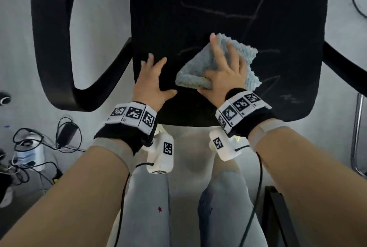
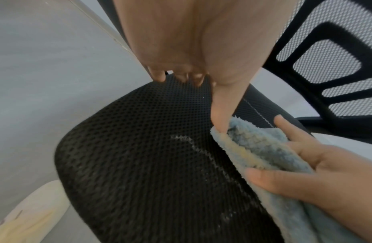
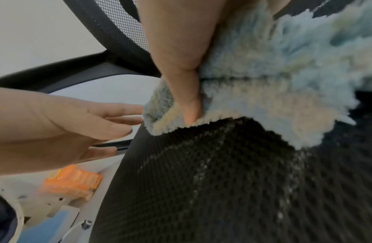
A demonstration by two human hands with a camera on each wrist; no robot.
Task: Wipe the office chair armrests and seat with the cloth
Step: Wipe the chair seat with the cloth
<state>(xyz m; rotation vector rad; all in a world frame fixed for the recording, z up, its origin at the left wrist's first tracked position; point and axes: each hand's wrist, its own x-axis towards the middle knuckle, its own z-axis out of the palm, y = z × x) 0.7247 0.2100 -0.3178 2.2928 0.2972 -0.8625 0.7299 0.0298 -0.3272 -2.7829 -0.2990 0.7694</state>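
Observation:
The office chair's black mesh seat fills the head view and carries pale chalky streaks. A folded light blue cloth lies on its front middle. My right hand presses the cloth down with fingers spread on top, while the thumb pinches the fold at its near edge. My left hand lies flat on the seat near its left edge, fingers straight, just left of the cloth. The left armrest loops beside the seat; the right armrest is partly out of frame.
Cables and a power adapter lie tangled on the grey floor at the left. A chrome tube stands at the right. My knees are close under the seat's front edge. An orange pack lies on the floor below the seat.

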